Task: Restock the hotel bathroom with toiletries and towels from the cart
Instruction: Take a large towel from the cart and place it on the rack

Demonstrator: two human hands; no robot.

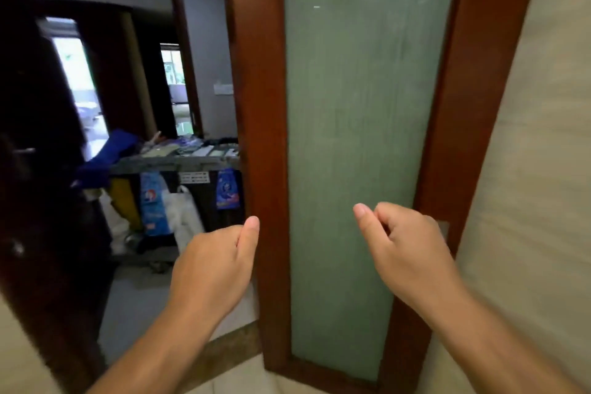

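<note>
Frosted green glass door (pixel 358 125) in a red-brown wood frame, centre, close in front of me. Left hand (pixel 217 262) is up by the door's left edge, fingers loosely curled under, thumb along the side, holding nothing. Right hand (pixel 406 240) is up before the glass, fingers loosely curled in, thumb out, holding nothing. Cart (pixel 172 165) sits past the doorway at left, well apart from both hands. Small items lie on its top, too blurred to name. Blue cloth (pixel 118 144) is draped at its left end; blue packet (pixel 153 201) and white bag (pixel 184 214) hang on its side.

Grey housekeeping cart (pixel 179 166) beyond the doorway, top tray crowded with blurred supplies.
</note>
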